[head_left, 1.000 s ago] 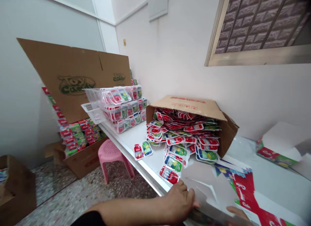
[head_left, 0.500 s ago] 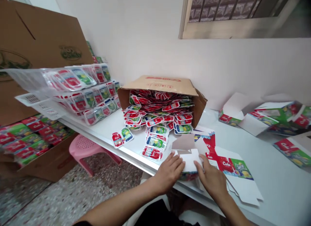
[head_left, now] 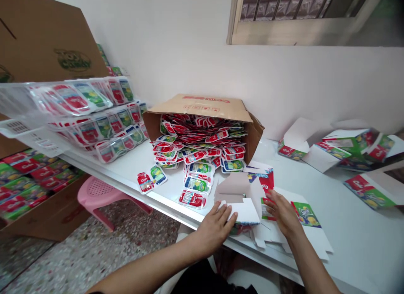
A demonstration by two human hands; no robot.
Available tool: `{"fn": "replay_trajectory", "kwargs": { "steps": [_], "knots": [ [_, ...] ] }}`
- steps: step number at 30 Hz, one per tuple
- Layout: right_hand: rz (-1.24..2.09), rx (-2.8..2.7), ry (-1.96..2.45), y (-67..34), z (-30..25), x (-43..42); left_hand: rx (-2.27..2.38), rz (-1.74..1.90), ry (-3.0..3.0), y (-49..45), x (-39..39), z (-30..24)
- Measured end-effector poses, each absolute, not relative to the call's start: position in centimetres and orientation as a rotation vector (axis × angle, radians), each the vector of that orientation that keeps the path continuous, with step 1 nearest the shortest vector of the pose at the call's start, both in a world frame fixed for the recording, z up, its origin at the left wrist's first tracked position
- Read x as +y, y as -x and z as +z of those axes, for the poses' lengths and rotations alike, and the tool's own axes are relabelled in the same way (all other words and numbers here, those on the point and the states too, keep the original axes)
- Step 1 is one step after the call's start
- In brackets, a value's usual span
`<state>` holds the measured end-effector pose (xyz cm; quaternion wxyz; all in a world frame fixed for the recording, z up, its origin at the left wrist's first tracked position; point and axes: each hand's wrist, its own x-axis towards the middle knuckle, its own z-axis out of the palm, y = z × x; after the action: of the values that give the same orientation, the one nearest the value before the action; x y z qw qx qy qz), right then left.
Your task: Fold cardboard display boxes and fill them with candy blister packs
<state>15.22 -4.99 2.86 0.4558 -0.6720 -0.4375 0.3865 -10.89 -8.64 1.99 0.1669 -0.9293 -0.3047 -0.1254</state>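
The left hand [head_left: 216,224] is laid flat, fingers spread, on the white carton blank [head_left: 244,209] at the desk [head_left: 347,231] edge. The right hand [head_left: 282,214] is pressed open on its printed side. Just beyond, sachets [head_left: 197,183] are spilled from a tipped cardboard box [head_left: 205,110].

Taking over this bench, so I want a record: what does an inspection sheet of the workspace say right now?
Surface: white table, against the wall.
Job's things: white carton flap atop flat printed cartons.
Clutter: tipped brown box spilling candy packets; clear trays of packets at left; folded cartons at right.
Hands: left hand on the flap, right hand on the printed cartons, both open.
Cables: nothing seen.
Surroundings: pink stool, cardboard boxes on the floor, barred window.
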Motion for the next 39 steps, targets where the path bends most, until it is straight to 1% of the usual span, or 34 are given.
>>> {"fn": "replay_trajectory", "kwargs": {
  "steps": [2, 4, 6, 9, 12, 15, 17, 19, 22, 24, 25, 27, 29, 31, 32, 36, 39],
  "knots": [
    [1.286, -1.061, 1.552, -14.4, 2.3, -3.8, -0.861, -0.349, 2.662, 10.9, -8.6, 2.1],
    [1.391, -1.107, 1.544, -13.2, 1.7, -3.2, -0.849, -0.359, 2.661, 10.9, -8.7, 2.1],
    [1.284, -1.172, 1.637, -12.1, 1.2, -2.9, -0.844, -0.384, 2.648, 10.8, -8.7, 2.1],
    [0.977, -1.402, 1.795, -11.4, 0.9, -2.7, -0.86, -0.421, 2.64, 10.8, -8.9, 1.8],
    [0.77, -1.681, 1.92, -11.3, 1.3, -2.5, -0.887, -0.472, 2.638, 10.8, -9.1, 1.3],
    [0.589, -1.821, 2.063, -11.1, 2.0, -2.4, -0.901, -0.555, 2.625, 10.7, -9.1, 0.8],
    [0.549, -1.885, 2.086, -11.0, 2.3, -2.5, -0.9, -0.631, 2.603, 10.6, -9.2, 0.6],
    [0.613, -1.948, 2.012, -11.0, 2.4, -2.8, -0.897, -0.744, 2.569, 10.5, -9.4, 0.5],
    [0.732, -1.96, 1.928, -11.6, 2.4, -3.6, -0.967, -1.072, 2.48, 10.4, -9.9, 0.3],
    [0.749, -1.938, 1.96, -11.9, 2.4, -4.1, -1.115, -1.396, 2.385, 10.6, -9.8, 0.4],
    [0.738, -1.933, 1.986, -12.0, 2.5, -4.3, -1.266, -1.569, 2.312, 10.6, -9.5, 0.5],
    [0.69, -1.937, 2.039, -11.8, 2.6, -4.6, -1.706, -1.861, 2.141, 10.8, -8.3, 0.9],
    [0.631, -1.953, 2.061, -11.4, 2.7, -4.8, -2.212, -1.994, 2.019, 10.7, -6.5, 1.5],
    [0.586, -1.975, 2.046, -10.9, 2.8, -4.9, -2.431, -1.914, 2.17, 10.3, -4.6, 2.1],
    [0.566, -1.985, 2.037, -10.7, 2.9, -4.9, -2.451, -1.824, 2.26, 10.1, -3.9, 2.4],
    [0.51, -2.012, 2.028, -10.4, 3.0, -5.0, -2.462, -1.247, 2.49, 8.9, -2.1, 3.2],
    [0.513, -2.003, 1.964, -10.6, 3.0, -5.1, -2.487, -1.035, 2.528, 8.1, -1.9, 3.5]
  ]
}}
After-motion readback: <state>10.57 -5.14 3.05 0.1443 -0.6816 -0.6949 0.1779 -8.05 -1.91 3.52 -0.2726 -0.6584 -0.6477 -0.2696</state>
